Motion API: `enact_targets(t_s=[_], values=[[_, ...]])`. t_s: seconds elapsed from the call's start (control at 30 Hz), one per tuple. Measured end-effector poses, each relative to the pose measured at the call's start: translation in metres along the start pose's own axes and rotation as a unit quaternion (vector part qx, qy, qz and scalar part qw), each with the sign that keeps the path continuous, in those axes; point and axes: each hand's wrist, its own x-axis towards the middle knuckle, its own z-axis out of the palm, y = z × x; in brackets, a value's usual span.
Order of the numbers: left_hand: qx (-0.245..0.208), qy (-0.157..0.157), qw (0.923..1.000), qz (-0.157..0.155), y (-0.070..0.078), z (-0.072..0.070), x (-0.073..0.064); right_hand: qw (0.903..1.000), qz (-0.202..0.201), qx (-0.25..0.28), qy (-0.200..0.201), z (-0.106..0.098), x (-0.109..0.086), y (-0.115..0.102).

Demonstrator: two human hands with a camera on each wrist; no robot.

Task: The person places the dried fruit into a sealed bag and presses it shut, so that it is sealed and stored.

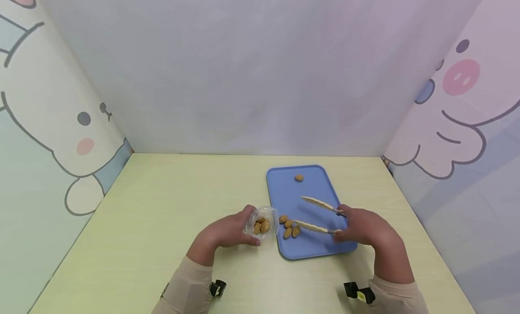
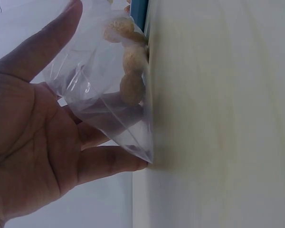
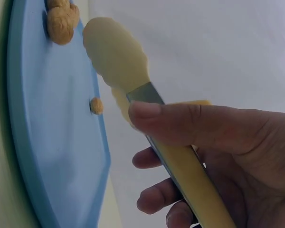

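Note:
My left hand (image 1: 229,228) holds a clear plastic bag (image 2: 78,78) between thumb and fingers, its mouth spread at the tray's left side. Several brown, wrinkled walnuts (image 1: 265,227) lie inside the bag. In my right hand (image 1: 363,226) is a pair of tongs (image 3: 116,50) with cream scalloped tips and metal arms; thumb and fingers grip it from opposite sides. The tips stand wide apart over the blue tray (image 1: 313,248), nothing between them. Near the lower tip, several walnuts (image 1: 287,233) sit grouped along the tray's left edge. A single walnut (image 1: 299,177) lies near the far edge.
A pale wood-look table (image 1: 183,192) carries the tray, right of centre. Behind it rises a plain light wall (image 1: 260,79). Side walls with cartoon animals (image 1: 467,101) border the table on the left and right.

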Motion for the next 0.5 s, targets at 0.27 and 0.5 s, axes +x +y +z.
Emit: enact_targets(t_s=[0.27, 0.5], values=[[-0.004, -0.002, 1.0, -0.008, 0.0015, -0.0002, -0.0012, 0.9985, -0.032, 0.025, -0.036, 0.002, 0.0001, -0.0011], [-0.004, -0.001, 1.0, -0.005, 0.002, -0.0007, -0.0016, 0.9974, -0.031, 0.036, -0.055, 0.0025, -0.0015, -0.0009]])
